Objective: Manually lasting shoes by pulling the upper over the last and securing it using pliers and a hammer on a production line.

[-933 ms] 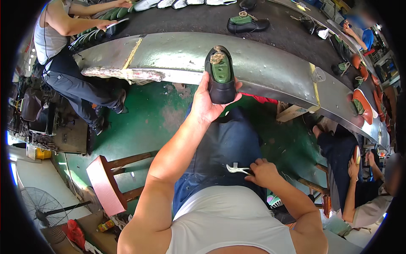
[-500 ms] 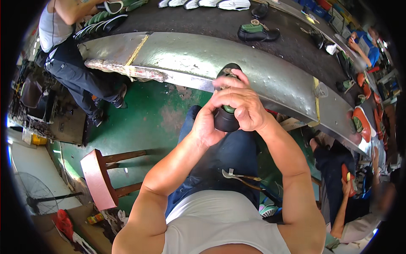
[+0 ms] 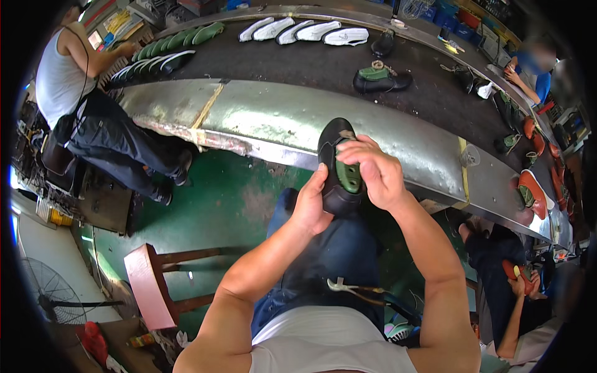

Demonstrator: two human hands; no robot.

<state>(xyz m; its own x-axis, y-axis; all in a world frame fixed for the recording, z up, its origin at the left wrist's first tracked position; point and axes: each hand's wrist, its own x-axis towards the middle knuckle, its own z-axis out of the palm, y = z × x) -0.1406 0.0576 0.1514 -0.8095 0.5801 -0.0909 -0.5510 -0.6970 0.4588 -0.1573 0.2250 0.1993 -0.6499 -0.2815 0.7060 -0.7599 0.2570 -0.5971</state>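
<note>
Black shoe [image 3: 329,148] raised in the left hand [image 3: 311,206], toe pointing away, just before the desk's [image 3: 267,117] metal edge, with the right hand [image 3: 382,173] at its opening.
Head view: the left hand is clamped on the shoe's near side and heel end; the right hand's fingers bend over the green last [image 3: 349,178] filling the opening, though whether they pinch anything I cannot tell. Pincers [image 3: 354,288] lie over the lap, and a second black shoe [image 3: 372,86] sits on the desk. The step in hand appears to be working at the last; the next move probably calls for a steady left grip and careful right fingertips.
</note>
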